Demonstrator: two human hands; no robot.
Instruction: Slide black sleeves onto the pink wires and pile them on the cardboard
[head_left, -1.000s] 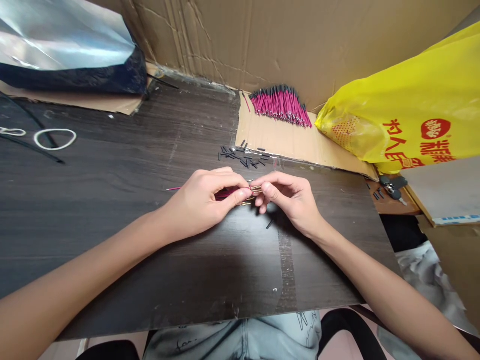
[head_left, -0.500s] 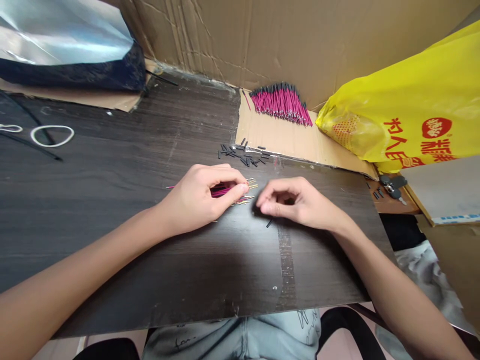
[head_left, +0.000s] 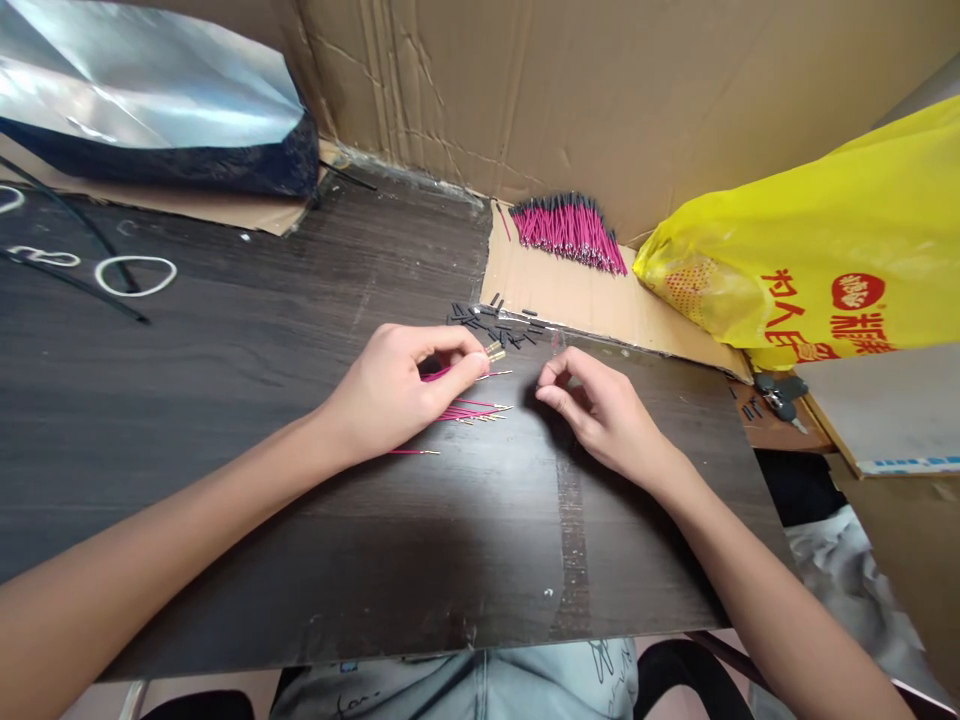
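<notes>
The left hand [head_left: 397, 385] is resting on the dark wooden table [head_left: 225, 420] and is pinching a small bunch of pink wires [head_left: 459, 392] between its thumb and first finger, with the shiny gold tips poking out to the right. More of these pink wires are lying flat on the table just under that hand, and one pink wire [head_left: 414, 452] is lying alone a little nearer. The right hand [head_left: 600, 410] is sitting close by, a little apart from the left one, with its thumb and first finger curled toward each other; I cannot tell if something tiny is between them. Just past the hands, a little heap of short black tubes [head_left: 491, 322] is lying at the edge of a flat cardboard sheet [head_left: 570, 285]. Farther back on that sheet, a big pile of pink wires with black ends [head_left: 570, 222] is lying against the cardboard wall [head_left: 570, 90]. To the right, a yellow plastic bag [head_left: 817, 250] with red writing is sitting near the pile. Far to the left, white rubber bands [head_left: 135, 277] are lying on the table, and a silver foil bag [head_left: 150, 100] is lying in the back corner.
</notes>
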